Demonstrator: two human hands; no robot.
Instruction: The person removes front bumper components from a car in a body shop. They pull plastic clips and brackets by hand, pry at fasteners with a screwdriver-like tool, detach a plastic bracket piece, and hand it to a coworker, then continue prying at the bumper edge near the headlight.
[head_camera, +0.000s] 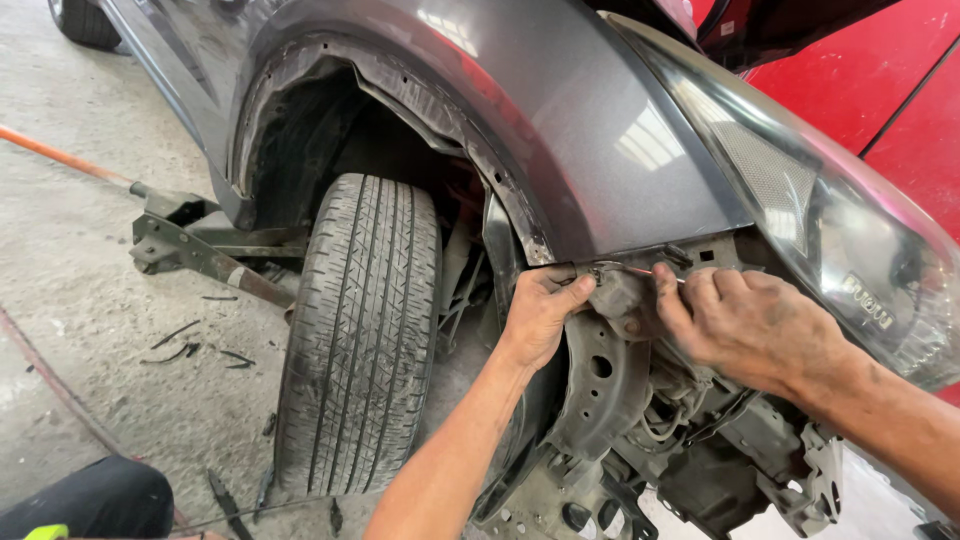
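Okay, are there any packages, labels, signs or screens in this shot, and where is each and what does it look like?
No packages, signs or screens in view.
Marking on the headlight: small pale raised lettering on the clear lens, low at the right, just above the right hand.
The left hand grips the lower edge of the grey fender, which carries no label.
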